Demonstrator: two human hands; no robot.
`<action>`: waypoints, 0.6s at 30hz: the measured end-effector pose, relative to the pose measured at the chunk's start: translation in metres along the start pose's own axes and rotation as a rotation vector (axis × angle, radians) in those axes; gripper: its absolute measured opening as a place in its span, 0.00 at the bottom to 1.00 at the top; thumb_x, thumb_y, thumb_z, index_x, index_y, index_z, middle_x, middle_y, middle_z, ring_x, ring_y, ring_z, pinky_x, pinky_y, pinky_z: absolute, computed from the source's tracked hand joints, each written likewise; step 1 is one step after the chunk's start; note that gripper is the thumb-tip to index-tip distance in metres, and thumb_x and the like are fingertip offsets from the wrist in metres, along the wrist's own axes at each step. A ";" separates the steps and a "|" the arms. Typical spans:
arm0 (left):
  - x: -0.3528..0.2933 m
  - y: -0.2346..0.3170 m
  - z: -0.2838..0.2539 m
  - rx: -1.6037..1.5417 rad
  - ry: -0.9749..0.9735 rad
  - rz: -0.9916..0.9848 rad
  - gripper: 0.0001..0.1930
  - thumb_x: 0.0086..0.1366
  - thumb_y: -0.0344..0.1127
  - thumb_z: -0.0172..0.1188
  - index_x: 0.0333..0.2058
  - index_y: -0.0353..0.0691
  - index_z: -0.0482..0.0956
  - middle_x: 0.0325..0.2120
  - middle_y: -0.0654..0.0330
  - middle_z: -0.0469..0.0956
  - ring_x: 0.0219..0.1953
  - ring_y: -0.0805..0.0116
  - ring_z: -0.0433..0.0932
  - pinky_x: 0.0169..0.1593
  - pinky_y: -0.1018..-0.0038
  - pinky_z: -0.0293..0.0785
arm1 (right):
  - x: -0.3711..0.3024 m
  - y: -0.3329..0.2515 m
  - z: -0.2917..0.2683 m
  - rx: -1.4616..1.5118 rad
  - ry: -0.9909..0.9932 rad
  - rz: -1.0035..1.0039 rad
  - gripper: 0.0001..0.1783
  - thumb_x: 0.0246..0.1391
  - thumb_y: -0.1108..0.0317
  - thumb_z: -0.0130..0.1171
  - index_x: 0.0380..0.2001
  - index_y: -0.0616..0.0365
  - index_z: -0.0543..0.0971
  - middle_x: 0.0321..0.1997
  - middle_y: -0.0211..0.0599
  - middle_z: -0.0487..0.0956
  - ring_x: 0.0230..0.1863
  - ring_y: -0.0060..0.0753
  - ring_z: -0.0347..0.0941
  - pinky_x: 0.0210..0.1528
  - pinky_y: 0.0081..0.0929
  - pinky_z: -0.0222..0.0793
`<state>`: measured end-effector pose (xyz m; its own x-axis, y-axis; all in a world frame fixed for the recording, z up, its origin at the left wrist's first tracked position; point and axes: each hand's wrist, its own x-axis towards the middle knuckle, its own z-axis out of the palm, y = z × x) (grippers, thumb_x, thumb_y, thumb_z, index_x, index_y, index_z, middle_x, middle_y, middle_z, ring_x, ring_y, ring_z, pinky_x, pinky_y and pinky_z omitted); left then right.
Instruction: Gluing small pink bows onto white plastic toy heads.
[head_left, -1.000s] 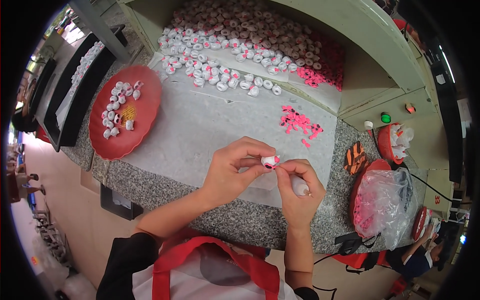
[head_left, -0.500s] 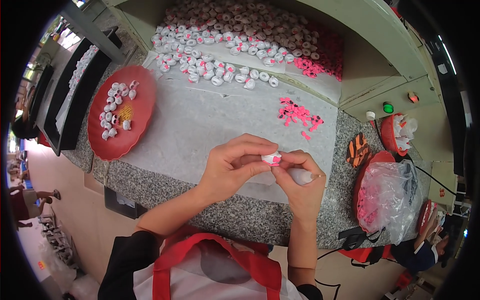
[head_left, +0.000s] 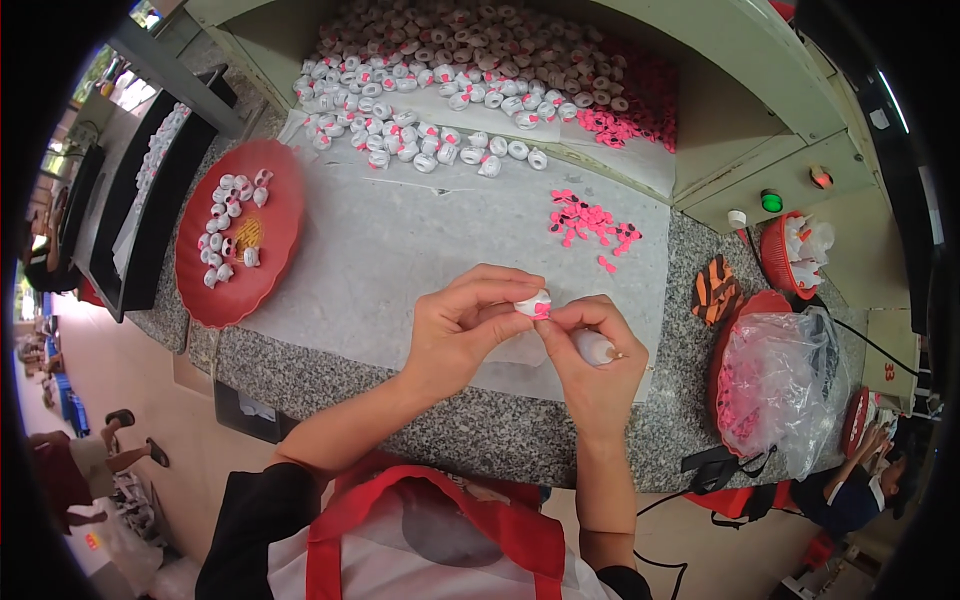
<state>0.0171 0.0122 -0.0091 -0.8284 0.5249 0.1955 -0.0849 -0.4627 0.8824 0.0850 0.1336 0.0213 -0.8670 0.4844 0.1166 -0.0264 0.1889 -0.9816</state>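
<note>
Between thumb and fingers my left hand (head_left: 455, 325) pinches a small white rounded piece (head_left: 536, 297) with a pink bow-shaped part (head_left: 541, 311) on its front. My right hand (head_left: 598, 365) is closed, its thumb and forefinger tips touching the bow's edge. Tucked in that same hand is a small translucent bottle (head_left: 594, 348) with a thin tip pointing right. Both hands are over the near edge of a pale sheet (head_left: 400, 250). Loose pink bow-shaped pieces (head_left: 592, 220) lie on the sheet beyond my right hand.
A red scalloped plate (head_left: 270, 270) at left holds several white pieces. Many more white pieces (head_left: 400, 140) line the cabinet's front. At right are a striped orange-black item (head_left: 716, 290), a red basket (head_left: 775, 258) and a plastic bag (head_left: 790, 380) on a red dish.
Both hands have shifted slightly left with the white piece, and the right fingertips have come up against the bow's edge. At far left a passer-by has moved.
</note>
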 end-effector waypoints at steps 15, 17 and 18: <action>0.005 0.002 -0.006 -0.053 -0.130 -0.137 0.14 0.54 0.17 0.51 0.41 0.30 0.71 0.42 0.53 0.69 0.44 0.67 0.70 0.48 0.74 0.69 | 0.003 -0.002 -0.001 0.075 -0.015 0.096 0.10 0.37 0.83 0.60 0.28 0.64 0.76 0.27 0.28 0.71 0.27 0.15 0.66 0.28 0.13 0.62; 0.004 0.003 -0.004 -0.061 -0.093 -0.160 0.14 0.53 0.19 0.53 0.41 0.30 0.72 0.40 0.53 0.70 0.43 0.67 0.71 0.46 0.74 0.69 | 0.003 0.001 -0.003 0.107 -0.036 0.108 0.10 0.37 0.83 0.60 0.28 0.64 0.76 0.27 0.29 0.72 0.27 0.16 0.66 0.28 0.13 0.62; 0.003 0.003 -0.003 -0.069 -0.056 -0.183 0.14 0.52 0.20 0.55 0.40 0.31 0.73 0.39 0.53 0.72 0.41 0.68 0.71 0.45 0.75 0.69 | 0.003 0.003 -0.003 0.139 -0.058 0.121 0.10 0.37 0.83 0.60 0.28 0.64 0.76 0.27 0.29 0.72 0.27 0.16 0.66 0.28 0.13 0.62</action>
<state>0.0128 0.0108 -0.0071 -0.7636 0.6428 0.0603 -0.2705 -0.4033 0.8742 0.0839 0.1384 0.0195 -0.8950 0.4460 -0.0083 0.0144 0.0102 -0.9998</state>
